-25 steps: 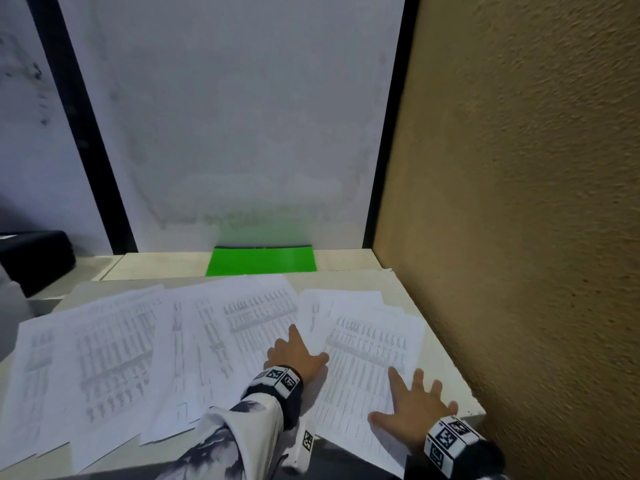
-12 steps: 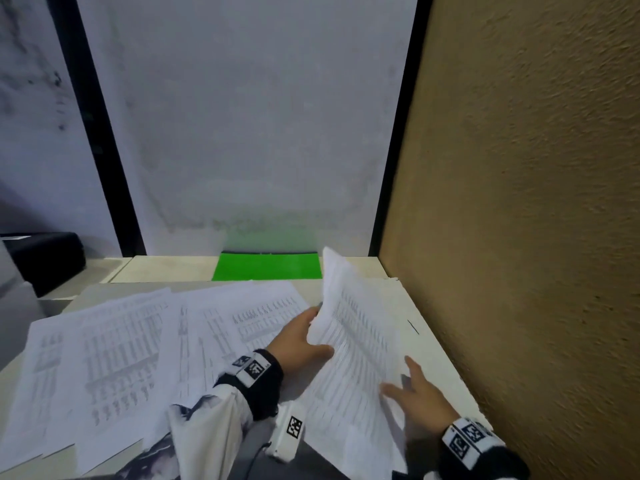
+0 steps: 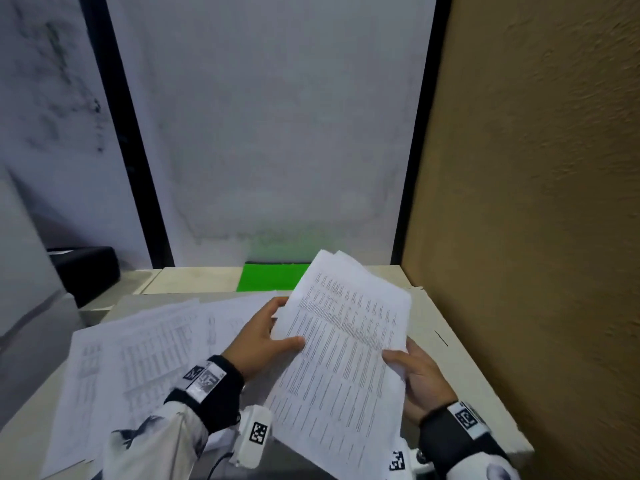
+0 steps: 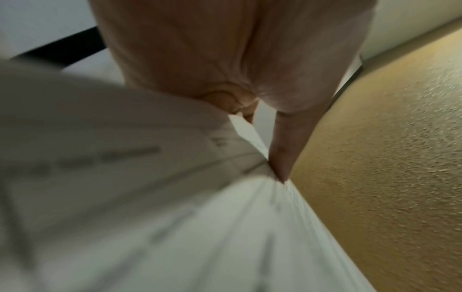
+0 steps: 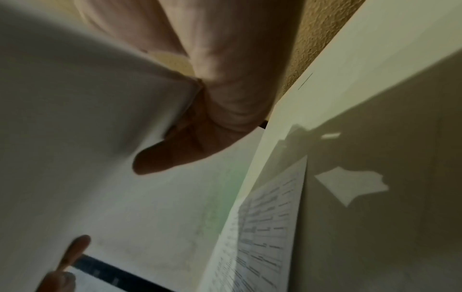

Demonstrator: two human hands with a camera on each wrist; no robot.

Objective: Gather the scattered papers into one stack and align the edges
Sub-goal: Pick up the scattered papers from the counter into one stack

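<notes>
Pale desk top (image 3: 460, 344) runs up to a grey-white wall and is flanked on the right by a brown textured panel (image 3: 536, 202); a green sheet (image 3: 270, 276) lies at the far edge. Lifted above the desk is a bundle of printed papers (image 3: 343, 358), tilted, its long axis running from the near edge up and away toward the wall. The left hand (image 3: 258, 337) pinches the bundle's left edge, thumb on the printed face and fingers behind. The right hand (image 3: 417, 379) grips the right edge, thumb on top. More scattered sheets (image 3: 138, 355) stay flat on the desk to the left, overlapping. From the left wrist, blurred, a thumb (image 4: 287, 150) presses into white paper against the brown panel. From the right wrist, the thumb (image 5: 175, 150) lies across the bundle's face, and printed sheets show on the desk beneath
</notes>
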